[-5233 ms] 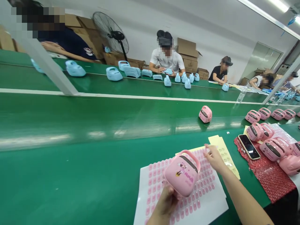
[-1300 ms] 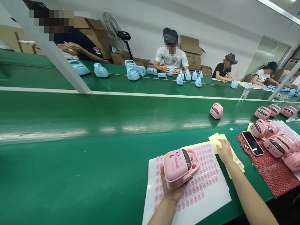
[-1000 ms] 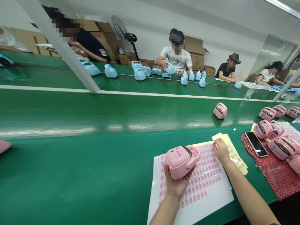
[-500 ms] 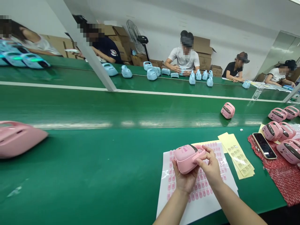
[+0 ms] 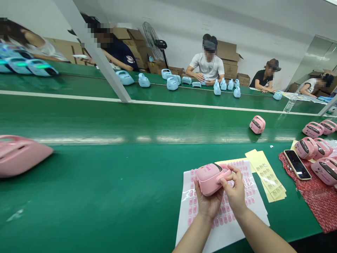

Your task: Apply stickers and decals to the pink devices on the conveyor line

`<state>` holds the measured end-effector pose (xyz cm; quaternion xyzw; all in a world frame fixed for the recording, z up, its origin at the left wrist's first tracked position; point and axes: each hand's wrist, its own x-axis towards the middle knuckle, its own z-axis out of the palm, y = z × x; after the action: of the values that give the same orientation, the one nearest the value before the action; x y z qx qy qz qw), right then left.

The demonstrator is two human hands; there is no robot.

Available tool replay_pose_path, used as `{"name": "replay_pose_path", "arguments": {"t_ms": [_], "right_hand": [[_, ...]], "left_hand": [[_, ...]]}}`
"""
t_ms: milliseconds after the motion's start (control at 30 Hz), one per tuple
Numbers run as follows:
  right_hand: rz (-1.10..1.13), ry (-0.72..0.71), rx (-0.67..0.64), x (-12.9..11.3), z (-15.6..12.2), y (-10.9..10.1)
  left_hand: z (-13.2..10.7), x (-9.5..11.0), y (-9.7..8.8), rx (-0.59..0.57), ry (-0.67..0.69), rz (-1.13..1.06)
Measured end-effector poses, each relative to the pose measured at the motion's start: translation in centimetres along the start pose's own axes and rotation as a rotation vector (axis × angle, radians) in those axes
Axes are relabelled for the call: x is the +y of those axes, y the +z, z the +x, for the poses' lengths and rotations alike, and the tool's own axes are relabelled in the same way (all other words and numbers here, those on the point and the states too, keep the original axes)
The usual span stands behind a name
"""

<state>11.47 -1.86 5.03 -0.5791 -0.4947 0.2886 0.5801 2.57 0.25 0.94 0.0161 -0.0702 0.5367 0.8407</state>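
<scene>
Green work surface [image 5: 105,196], with a green belt [image 5: 147,126] running across beyond it; co-workers sit along the far side. Clock directions are taken from the held case, 12 pointing away from the wearer.

Fingers: the right hand [image 5: 236,188] has thumb and fingers closed on the handle [image 5: 225,170], at the case's 3 o'clock. The left hand [image 5: 210,203] cups the pink case [image 5: 209,180] from 6 o'clock, fingers wrapped under and around it. Whether a small sticker sits beneath the right fingertips cannot be told; they cover the spot.

The case is tilted, held above the sticker sheet [image 5: 251,201]. Risk: if the left hand's cupped hold loosens while the right presses, the smooth-looking shell could roll and whatever is being set at the handle would land crooked. Dropped, it would probably strike the sheet and spoil stickers. A dragging right wrist could also shift the sheet.

Outward, 3 o'clock: yellow sheets [image 5: 269,177], overlapping and apparently loose, so a wide elbow could scatter them. Then a phone [image 5: 297,165] on red bubble wrap [image 5: 309,207]; pushing there could nudge it against the clustered cases [image 5: 305,148]. At 9 o'clock, well apart: a larger pink body [image 5: 25,158].
</scene>
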Motion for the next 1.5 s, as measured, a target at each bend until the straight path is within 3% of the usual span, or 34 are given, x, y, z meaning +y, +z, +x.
{"name": "replay_pose_path", "arguments": {"t_ms": [300,533,733,867,933,1067,1200,1300,1400,1500], "right_hand": [[-0.158,-0.285,0.147,0.0,-0.4,1.0],[-0.056,-0.181,0.0,1.2,0.1,0.8],[0.013,-0.152,0.017,1.3,0.7,0.6],[0.002,0.004,-0.088,2.1,3.9,-1.5],[-0.115,0.029,-0.028,2.9,5.9,-3.2],[-0.407,-0.004,0.026,4.8,8.6,-6.2],[-0.377,-0.027,-0.038,5.9,9.0,-7.1],[-0.318,-0.04,-0.044,5.5,8.6,-7.2],[-0.185,-0.047,-0.097,3.6,7.7,-7.3],[0.009,-0.069,-0.306,0.7,6.3,-7.2]], "left_hand": [[-0.1,0.2,-0.6,0.108,0.0,-0.018],[-0.4,0.5,-1.6,0.008,-0.063,0.051],[0.0,0.4,-1.2,-0.077,-0.103,0.118],[0.1,0.9,-1.1,-0.045,-0.072,0.202],[0.0,1.2,-1.1,0.02,-0.043,0.252],[-0.2,1.7,-1.3,0.151,0.04,0.518],[-0.1,1.2,-0.7,0.212,0.048,0.904],[-0.2,0.0,0.3,0.247,0.197,1.178],[-0.3,-0.9,0.5,0.185,0.345,1.421],[-0.4,-1.1,-0.3,0.024,0.346,1.536]]}}
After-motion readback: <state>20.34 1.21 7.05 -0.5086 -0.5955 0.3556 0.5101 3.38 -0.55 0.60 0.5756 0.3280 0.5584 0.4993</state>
